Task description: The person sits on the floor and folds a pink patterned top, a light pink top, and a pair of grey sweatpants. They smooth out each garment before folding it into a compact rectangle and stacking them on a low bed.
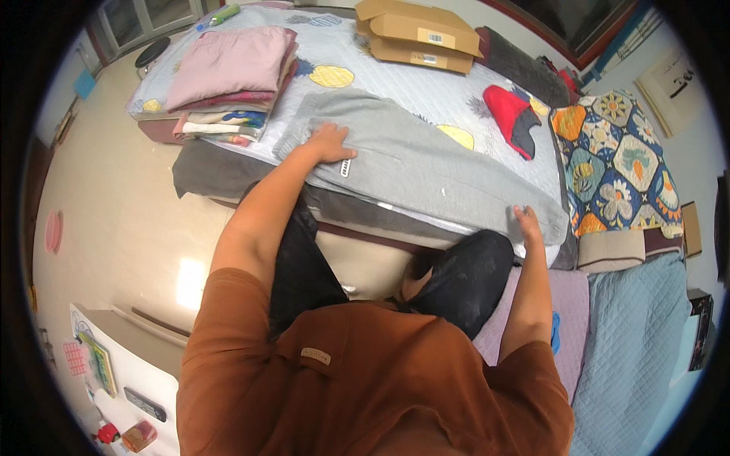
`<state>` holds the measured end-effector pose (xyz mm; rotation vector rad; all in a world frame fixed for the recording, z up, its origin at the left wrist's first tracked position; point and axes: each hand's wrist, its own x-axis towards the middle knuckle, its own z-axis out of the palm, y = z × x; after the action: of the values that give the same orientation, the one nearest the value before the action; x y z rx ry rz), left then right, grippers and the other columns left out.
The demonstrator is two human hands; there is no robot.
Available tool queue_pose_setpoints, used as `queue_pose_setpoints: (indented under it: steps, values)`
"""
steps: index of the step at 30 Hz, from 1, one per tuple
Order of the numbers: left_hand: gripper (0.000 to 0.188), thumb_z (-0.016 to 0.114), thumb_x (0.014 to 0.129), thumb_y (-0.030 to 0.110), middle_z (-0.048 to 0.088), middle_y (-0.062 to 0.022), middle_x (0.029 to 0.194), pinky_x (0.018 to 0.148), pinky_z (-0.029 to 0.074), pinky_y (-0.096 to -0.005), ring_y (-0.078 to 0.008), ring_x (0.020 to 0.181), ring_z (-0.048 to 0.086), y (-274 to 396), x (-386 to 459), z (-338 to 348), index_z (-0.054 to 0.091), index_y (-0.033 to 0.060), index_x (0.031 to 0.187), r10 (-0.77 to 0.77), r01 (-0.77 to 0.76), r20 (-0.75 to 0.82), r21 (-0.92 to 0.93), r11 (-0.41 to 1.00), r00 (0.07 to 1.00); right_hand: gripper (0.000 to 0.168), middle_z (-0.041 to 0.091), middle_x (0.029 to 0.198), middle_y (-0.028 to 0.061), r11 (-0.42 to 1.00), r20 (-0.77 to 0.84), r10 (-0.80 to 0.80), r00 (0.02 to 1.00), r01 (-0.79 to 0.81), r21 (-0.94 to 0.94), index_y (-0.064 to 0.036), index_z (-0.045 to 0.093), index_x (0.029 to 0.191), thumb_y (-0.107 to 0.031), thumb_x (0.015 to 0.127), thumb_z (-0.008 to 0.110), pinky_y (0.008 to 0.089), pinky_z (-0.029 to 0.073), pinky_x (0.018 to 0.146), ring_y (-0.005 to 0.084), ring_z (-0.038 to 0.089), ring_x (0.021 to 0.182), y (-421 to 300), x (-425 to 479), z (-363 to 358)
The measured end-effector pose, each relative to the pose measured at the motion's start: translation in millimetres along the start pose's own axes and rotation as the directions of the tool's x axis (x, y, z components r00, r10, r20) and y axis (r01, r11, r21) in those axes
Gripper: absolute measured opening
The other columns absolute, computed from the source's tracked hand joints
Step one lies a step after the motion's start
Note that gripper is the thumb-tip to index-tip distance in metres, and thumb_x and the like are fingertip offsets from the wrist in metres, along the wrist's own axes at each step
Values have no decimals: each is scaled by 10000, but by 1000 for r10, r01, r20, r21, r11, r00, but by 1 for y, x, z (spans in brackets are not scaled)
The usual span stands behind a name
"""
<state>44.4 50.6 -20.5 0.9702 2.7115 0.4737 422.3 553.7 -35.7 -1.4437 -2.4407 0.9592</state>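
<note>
Grey sweatpants (410, 154), folded lengthwise, lie across a pale quilted cover (388, 82) with a pineapple pattern. My left hand (332, 143) rests on the waistband end, fingers apart, just above a small white label. Near the cuffed end, at the right, my right hand (528, 223) touches the near edge of the fabric with its fingers apart. A stack of folded clothes (234, 71), pink on top, sits beyond my left hand. Past the middle of the sweatpants lies a red and dark grey cloth item (507, 117).
Two flat cardboard boxes (419, 37) are stacked at the far side. A patterned cushion or cloth (619, 165) lies at the right, near a blue quilted cover (633, 342). At the lower left, a white tabletop (131, 376) holds a remote control (145, 404) and a jar (139, 436).
</note>
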Motion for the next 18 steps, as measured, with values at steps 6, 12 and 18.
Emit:
queue_pose_setpoints:
  steps: [6, 12, 18]
  values:
    - [542, 697, 898, 362, 630, -242, 1314, 1076, 439, -416, -391, 1250, 579, -47, 28, -30, 642, -26, 1272, -205, -41, -601, -369, 929, 772, 597, 582, 1422, 191, 885, -37, -458, 888, 459, 76, -30, 591, 1374, -364, 897, 722, 380, 405, 1110, 316, 537, 1338, -148, -52, 30]
    - [741, 730, 825, 436, 590, -285, 1359, 1061, 452, -438, -396, 1263, 580, -110, 83, -11, 564, -58, 1353, -617, 399, -268, -563, 723, 740, 550, 605, 1382, 203, 762, 59, -648, 760, 645, 61, -42, 602, 1360, -327, 900, 701, 397, 420, 1098, 345, 547, 1314, -239, -66, 113]
    - [722, 746, 804, 174, 589, -247, 1363, 1008, 467, -353, -295, 1195, 609, -108, 91, -28, 495, -51, 1442, -537, 225, -299, -672, 705, 789, 562, 597, 1380, 206, 633, 20, -772, 635, 771, -61, -19, 590, 1360, -346, 912, 679, 422, 405, 1106, 352, 551, 1296, -296, -38, 188]
